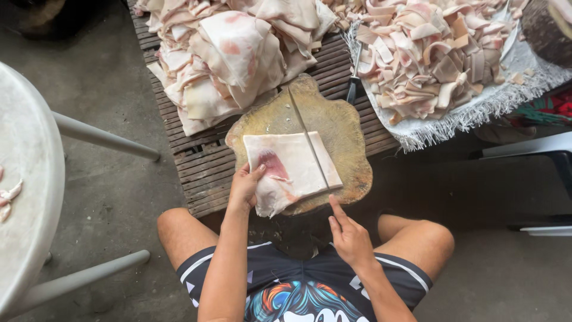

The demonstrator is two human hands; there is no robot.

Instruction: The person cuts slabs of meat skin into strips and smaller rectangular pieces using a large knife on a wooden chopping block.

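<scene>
Fingers of the left hand (245,186) press flat, spread and uncurled, on the near left edge of a pale slab of pork skin (286,170), pinning it to the round wooden chopping block (351,140) without closing around it. The right hand (350,238) grips the handle of a long knife (308,138), index finger stretched forward along it; its blade runs away from the person across the slab's right side, and a narrow strip (329,161) lies just right of the blade, already parted or nearly so. The slab covers the near half of the block and overhangs its near edge slightly.

The block sits on the near edge of a low slatted wooden platform (196,161). Toward the platform's far left corner rises a tall heap of uncut skin sheets (226,53), touching the block's far rim. On the far right, a fringed white cloth (476,104) carries a big mound of cut strips and pieces (429,50).

Judging by the two piles, a good share has been sliced, yet plenty of whole sheets wait, and this slab has only its first strip taken off.
</scene>
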